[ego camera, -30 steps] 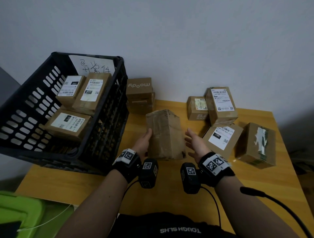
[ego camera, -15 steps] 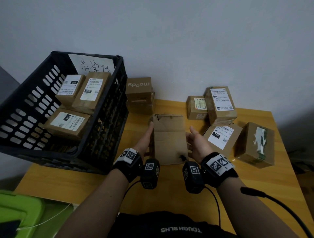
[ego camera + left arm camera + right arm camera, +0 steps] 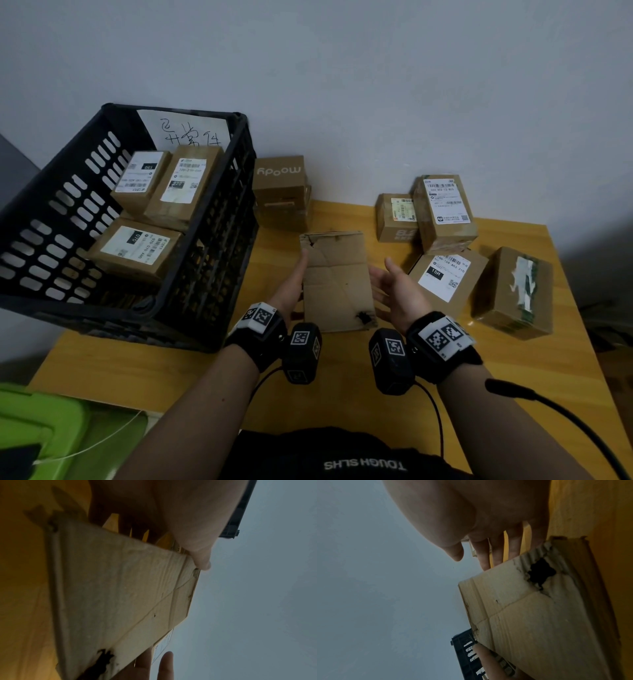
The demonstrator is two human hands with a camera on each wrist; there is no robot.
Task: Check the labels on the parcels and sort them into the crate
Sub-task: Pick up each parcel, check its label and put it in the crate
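Note:
I hold a worn, unlabelled-side-up cardboard parcel (image 3: pixel 337 281) just above the yellow table (image 3: pixel 534 383), a torn hole at its near right corner. My left hand (image 3: pixel 294 277) grips its left edge, thumb on top at the far corner (image 3: pixel 202 563), fingers underneath. My right hand (image 3: pixel 394 291) is open beside the right edge, fingers (image 3: pixel 498 555) straight and passing behind the parcel (image 3: pixel 539 622), thumb free. The black crate (image 3: pixel 222 240) stands to the left, tilted, with three labelled parcels (image 3: pixel 137 246) inside.
Labelled boxes lie on the table to the right (image 3: pixel 445 277), (image 3: pixel 443 212), (image 3: pixel 397 217), plus a taped one (image 3: pixel 517 291). A "moody" box (image 3: pixel 279 178) stands against the wall beside the crate. A handwritten paper (image 3: pixel 185 133) leans in the crate. A green object (image 3: pixel 41 428) sits at lower left.
The parcel has been turned from standing on an edge to a broad plain face toward me. My right hand, which gripped its side, has opened and drawn slightly away.

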